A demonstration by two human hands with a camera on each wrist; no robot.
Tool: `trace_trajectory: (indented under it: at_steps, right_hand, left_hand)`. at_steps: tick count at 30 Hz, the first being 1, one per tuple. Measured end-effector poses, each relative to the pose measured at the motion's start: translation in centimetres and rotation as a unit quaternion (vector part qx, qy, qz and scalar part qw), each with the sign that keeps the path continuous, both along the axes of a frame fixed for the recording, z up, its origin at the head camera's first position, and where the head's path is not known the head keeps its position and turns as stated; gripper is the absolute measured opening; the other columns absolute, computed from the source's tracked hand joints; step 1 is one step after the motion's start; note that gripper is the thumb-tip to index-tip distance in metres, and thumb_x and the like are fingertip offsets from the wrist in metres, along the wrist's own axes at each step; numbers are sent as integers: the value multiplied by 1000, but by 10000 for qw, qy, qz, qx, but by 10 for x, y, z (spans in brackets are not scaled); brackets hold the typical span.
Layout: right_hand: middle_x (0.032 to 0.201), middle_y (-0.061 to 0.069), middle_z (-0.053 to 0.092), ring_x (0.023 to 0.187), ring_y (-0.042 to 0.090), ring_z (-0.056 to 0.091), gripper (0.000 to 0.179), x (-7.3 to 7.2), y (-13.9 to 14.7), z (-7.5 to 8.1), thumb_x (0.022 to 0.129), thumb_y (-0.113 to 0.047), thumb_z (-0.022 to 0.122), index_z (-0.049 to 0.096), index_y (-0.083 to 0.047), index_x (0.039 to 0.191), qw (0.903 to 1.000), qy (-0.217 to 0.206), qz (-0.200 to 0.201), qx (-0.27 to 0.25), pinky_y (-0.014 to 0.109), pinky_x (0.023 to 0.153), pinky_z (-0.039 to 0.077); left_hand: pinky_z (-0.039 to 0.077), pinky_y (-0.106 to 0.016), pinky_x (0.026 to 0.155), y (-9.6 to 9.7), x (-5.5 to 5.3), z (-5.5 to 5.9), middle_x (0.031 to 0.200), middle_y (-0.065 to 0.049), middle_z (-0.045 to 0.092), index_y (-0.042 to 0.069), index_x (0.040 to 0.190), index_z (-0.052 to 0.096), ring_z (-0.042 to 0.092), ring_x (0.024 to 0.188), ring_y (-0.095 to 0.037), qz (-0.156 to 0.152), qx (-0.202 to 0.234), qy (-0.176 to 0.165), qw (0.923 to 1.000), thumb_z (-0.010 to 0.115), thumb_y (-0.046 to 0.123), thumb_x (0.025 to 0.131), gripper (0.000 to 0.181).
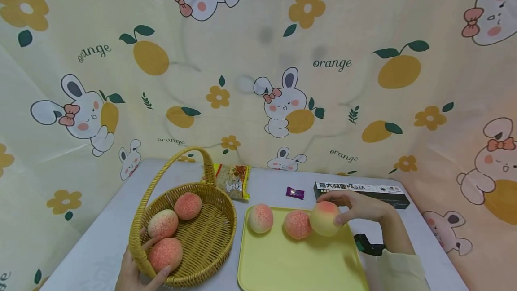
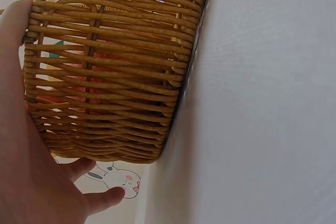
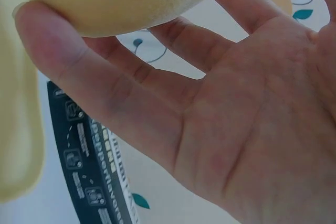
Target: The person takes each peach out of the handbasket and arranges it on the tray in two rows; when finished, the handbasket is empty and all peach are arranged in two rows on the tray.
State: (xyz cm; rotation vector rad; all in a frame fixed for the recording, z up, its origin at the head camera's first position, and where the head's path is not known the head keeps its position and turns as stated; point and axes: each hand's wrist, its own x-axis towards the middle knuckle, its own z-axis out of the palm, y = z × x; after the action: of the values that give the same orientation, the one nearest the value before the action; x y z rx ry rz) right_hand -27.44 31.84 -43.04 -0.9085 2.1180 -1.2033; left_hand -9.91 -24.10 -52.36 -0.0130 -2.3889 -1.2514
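Observation:
At the lower left, my left hand grips the near-left rim of a woven basket, where its tall handle joins. In the left wrist view the hand lies around the basket's woven side. Inside the basket are three speckled peaches, one of them a pink peach close to my thumb. My right hand holds a yellow peach with a red top between thumb and fingers, over the tray's far right. The right wrist view shows its pale underside against the thumb.
A yellow tray carries a pale pink peach and a redder peach. Behind stand a pasta box, a purple wrapped sweet and a clear-and-yellow food packet. A patterned cloth hangs behind the table.

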Motion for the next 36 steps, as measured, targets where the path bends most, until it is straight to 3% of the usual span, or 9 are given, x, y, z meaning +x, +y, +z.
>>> trace_trajectory:
  at_steps: [4, 11, 14, 22, 27, 36]
  right_hand:
    - [135, 11, 59, 122, 22, 56, 52, 4, 7, -4, 89, -10, 71, 56, -6, 139, 9999, -101, -25, -49, 35, 98, 45]
    - [137, 11, 58, 127, 35, 50, 52, 11, 14, -8, 89, -13, 74, 58, -11, 138, 9996, -157, -220, 100, 68, 100, 35]
    - [139, 12, 57, 128, 39, 47, 52, 14, 16, -11, 88, -15, 74, 59, -14, 138, 9994, -127, -298, 121, 75, 99, 30]
    - [138, 15, 56, 121, 25, 55, 58, 18, 21, -20, 88, -18, 73, 53, -1, 140, 9987, -436, -246, 18, 56, 97, 44]
    - [136, 14, 57, 120, 24, 56, 59, 20, 22, -25, 87, -19, 74, 53, 1, 139, 9984, -422, -368, 43, 62, 98, 42]
    - [134, 12, 58, 120, 28, 54, 61, 21, 21, -31, 84, -23, 75, 55, -1, 137, 9982, -219, -503, 247, 63, 100, 39]
  left_hand:
    - [34, -67, 89, 0, -1, 1, 148, -23, 30, 0, 132, 61, 28, 133, -43, 30, 63, -16, 10000, 86, 13, 76, 63]
    - [33, -69, 89, 1, 1, 4, 149, -25, 29, -1, 133, 60, 28, 133, -48, 120, 3, -202, 9997, 87, 19, 77, 65]
    - [34, -69, 87, 1, 1, 5, 149, -26, 29, -2, 132, 60, 30, 131, -50, 123, -93, -221, 9996, 86, 19, 77, 64]
    - [35, -70, 88, 3, 1, 6, 150, -26, 27, 0, 133, 59, 27, 134, -50, 183, -69, -424, 9989, 86, 21, 78, 65]
    - [34, -70, 92, 6, 2, 9, 153, -23, 22, -2, 135, 56, 22, 138, -49, 246, 112, -639, 9976, 87, 26, 78, 71]
    - [34, -68, 93, 4, 2, 11, 153, -21, 22, 2, 135, 57, 24, 136, -48, 108, 176, -699, 9973, 87, 24, 78, 68]
